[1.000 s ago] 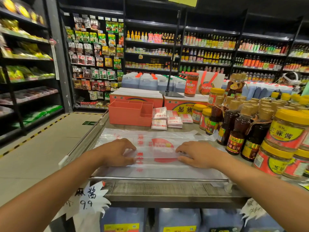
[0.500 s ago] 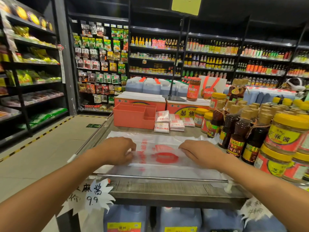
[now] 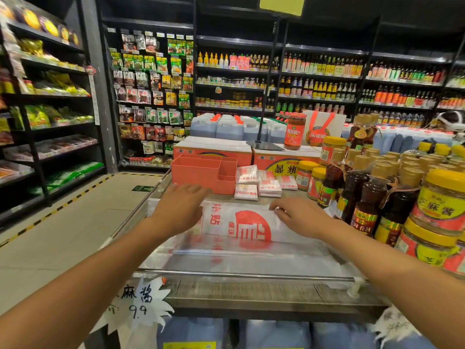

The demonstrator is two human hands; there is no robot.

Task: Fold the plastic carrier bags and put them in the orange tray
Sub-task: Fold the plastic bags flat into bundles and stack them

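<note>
Shop table (image 3: 251,290): plastic bag (image 3: 241,222) lies part-folded; left hand (image 3: 181,210) flat over its left end, right hand (image 3: 299,216) pressing right, both grips wide. Far: orange tray (image 3: 198,172).

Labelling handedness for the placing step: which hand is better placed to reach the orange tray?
Left, probably. The left hand lies open at the left end of the bag, directly in front of the orange tray. The right hand rests on the bag further right.

One wide-angle head camera is pointed forward and down, close over the left hand (image 3: 180,210) and right hand (image 3: 299,216) at the near surface (image 3: 251,293), far shelves (image 3: 322,71) included.
</note>
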